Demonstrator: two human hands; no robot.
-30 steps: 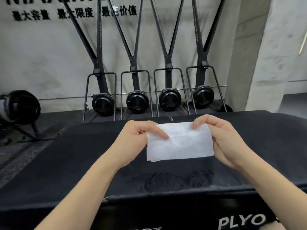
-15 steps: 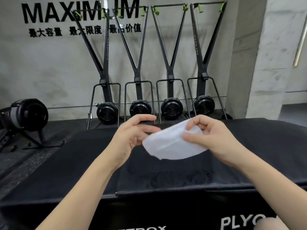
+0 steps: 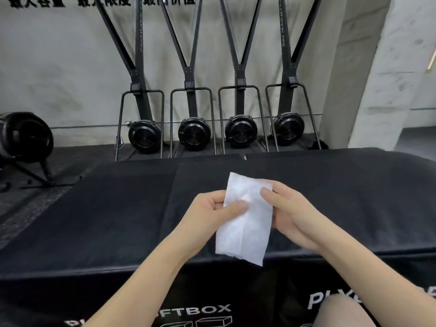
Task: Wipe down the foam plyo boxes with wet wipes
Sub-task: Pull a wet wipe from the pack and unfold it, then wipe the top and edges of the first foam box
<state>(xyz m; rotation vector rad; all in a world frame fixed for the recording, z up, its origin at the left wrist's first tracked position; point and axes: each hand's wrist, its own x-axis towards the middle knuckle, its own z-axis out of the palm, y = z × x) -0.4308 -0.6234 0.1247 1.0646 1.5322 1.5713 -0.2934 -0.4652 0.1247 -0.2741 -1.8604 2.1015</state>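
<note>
Fingers first: your left hand [image 3: 213, 212] pinches the wet wipe [image 3: 245, 220] with the thumb on top and the other fingers curled behind its left edge. Your right hand [image 3: 291, 214] grips the right edge, thumb on the upper corner, remaining fingers hidden behind the sheet. Wipe hangs lengthwise, long axis running away from you, held clear above the foam plyo box [image 3: 330, 197], not touching it. Two-hand edge grip reads as folding or squaring it into a pad, so you get a flat contact face instead of a bunched rag. Box top sits directly under your hands; a second box [image 3: 106, 208] butts against its left side. No wiping contact yet, I'd say. Ski machines [image 3: 193, 133] stand along the wall behind.
</note>
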